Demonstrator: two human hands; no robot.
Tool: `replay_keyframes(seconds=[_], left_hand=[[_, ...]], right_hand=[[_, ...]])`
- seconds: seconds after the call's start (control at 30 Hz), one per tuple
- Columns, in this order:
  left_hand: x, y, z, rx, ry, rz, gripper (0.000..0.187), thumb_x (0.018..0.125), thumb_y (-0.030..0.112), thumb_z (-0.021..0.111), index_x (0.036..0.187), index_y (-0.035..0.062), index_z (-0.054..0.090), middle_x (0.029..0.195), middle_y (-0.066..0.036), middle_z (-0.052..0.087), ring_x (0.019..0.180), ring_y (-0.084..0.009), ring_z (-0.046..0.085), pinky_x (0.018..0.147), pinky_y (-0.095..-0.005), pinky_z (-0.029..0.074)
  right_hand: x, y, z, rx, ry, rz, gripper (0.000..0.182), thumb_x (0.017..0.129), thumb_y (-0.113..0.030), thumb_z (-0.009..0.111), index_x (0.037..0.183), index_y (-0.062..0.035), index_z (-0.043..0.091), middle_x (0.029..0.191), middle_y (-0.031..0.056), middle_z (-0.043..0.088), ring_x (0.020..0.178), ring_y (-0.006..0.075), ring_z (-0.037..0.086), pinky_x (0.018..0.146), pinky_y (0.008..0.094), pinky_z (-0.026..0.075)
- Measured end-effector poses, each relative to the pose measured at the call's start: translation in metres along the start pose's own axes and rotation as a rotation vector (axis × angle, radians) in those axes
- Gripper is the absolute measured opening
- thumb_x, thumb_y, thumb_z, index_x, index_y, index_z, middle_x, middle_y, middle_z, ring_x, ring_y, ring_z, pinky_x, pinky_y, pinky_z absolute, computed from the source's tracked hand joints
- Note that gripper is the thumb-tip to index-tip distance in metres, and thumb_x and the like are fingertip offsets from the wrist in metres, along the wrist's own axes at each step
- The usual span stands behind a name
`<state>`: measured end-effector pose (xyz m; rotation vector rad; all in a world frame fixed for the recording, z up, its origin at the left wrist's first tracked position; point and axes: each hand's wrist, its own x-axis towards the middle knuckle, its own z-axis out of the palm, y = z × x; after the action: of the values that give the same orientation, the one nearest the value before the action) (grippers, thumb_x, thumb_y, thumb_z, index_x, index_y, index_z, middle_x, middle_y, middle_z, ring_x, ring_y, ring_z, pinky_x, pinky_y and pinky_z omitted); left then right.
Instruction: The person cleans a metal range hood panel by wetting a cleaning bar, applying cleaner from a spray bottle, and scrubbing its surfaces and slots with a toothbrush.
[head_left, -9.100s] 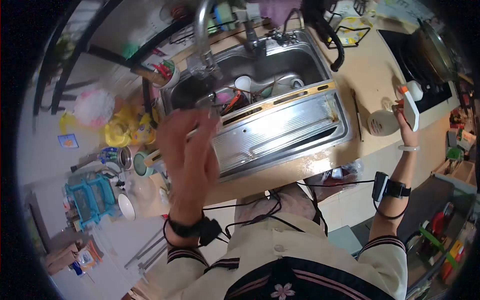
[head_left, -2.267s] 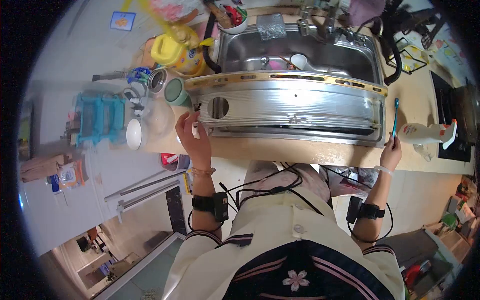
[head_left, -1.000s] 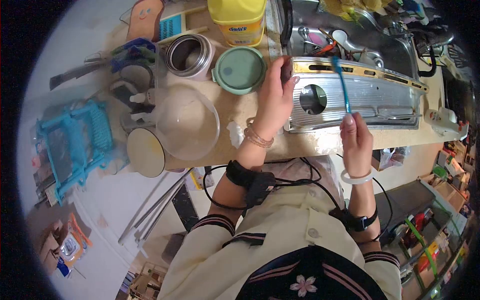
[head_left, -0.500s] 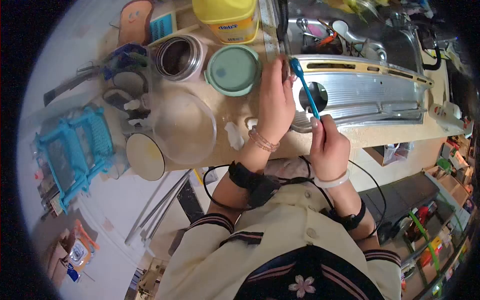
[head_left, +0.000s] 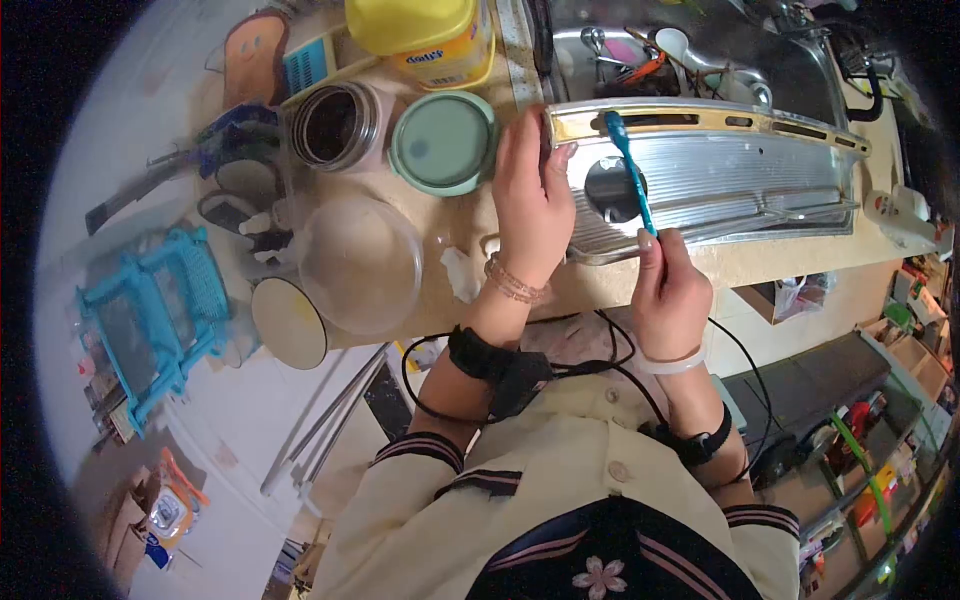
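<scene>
Nearest: cream sleeves, black wrist straps with cables on both forearms. Right hand [head_left: 668, 290], white bangle at wrist, grip closed around lower end of slim blue plastic toothbrush [head_left: 630, 185]; fingers wrapped, thumb up along handle. Long axis of brush running up and slightly left, away from body, bristle head at far end resting on or just over gold-edged far rim of ribbed stainless-steel panel [head_left: 720, 180]; contact not certain. Panel lying across wooden desk [head_left: 470, 215] at front of sink, round hole [head_left: 610, 185] in it just left of brush shaft. Left hand [head_left: 530, 200], beaded bracelet at wrist, flat on left end of panel, fingers reaching over far corner, grip pressed against metal rather than closed around it; nothing else seen in it. Brush head just right of left fingertips, so both hands near same corner, right one carrying tool. Left of hands on desk: crumpled white scrap [head_left: 460, 272], clear glass bowl [head_left: 360, 262], round pale-green lid [head_left: 443, 142], open steel canister [head_left: 330, 125]. Farther: yellow plastic jug [head_left: 425, 35], blue plastic rack [head_left: 150, 320] at far left. Beyond panel: steel sink basin [head_left: 700, 55] holding spoons and mixed utensils, detail too small to sort. White spray bottle [head_left: 905, 215] at right end of desk.
</scene>
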<state>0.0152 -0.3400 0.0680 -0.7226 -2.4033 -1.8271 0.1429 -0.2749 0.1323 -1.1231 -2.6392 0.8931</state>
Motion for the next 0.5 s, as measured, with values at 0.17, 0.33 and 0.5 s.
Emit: replay_keyframes(seconds=[0.17, 0.33, 0.5], left_hand=[[0.001, 0.001, 0.001, 0.075, 0.055, 0.108, 0.039, 0.079, -0.001, 0.05, 0.117, -0.006, 0.044, 0.097, -0.024, 0.051, 0.085, -0.0393, 0.052, 0.074, -0.0413, 0.043], [0.002, 0.009, -0.003, 0.095, 0.018, 0.049, 0.039, 0.079, -0.001, 0.05, 0.117, -0.0042, 0.045, 0.097, -0.023, 0.052, 0.086, -0.0388, 0.052, 0.074, -0.0402, 0.044], [0.0, 0.005, -0.005, 0.1, 0.008, 0.064, 0.038, 0.078, -0.002, 0.05, 0.116, -0.0049, 0.046, 0.1, -0.022, 0.051, 0.088, -0.0379, 0.052, 0.076, -0.0383, 0.043]], right_hand=[[-0.003, -0.006, 0.008, -0.068, 0.007, -0.17, 0.015, 0.086, -0.022, 0.054, 0.079, -0.0087, 0.054, 0.047, 0.0123, 0.049, 0.041, 0.0302, 0.052, 0.038, 0.0385, 0.039], [-0.011, -0.007, 0.009, -0.073, -0.014, -0.169, 0.016, 0.086, -0.022, 0.054, 0.078, -0.0091, 0.051, 0.047, 0.0119, 0.05, 0.041, 0.0301, 0.052, 0.038, 0.0388, 0.04], [-0.003, -0.017, 0.01, -0.026, -0.006, -0.153, 0.013, 0.087, -0.018, 0.054, 0.081, -0.0063, 0.054, 0.048, 0.0143, 0.047, 0.042, 0.0317, 0.051, 0.039, 0.0368, 0.037]])
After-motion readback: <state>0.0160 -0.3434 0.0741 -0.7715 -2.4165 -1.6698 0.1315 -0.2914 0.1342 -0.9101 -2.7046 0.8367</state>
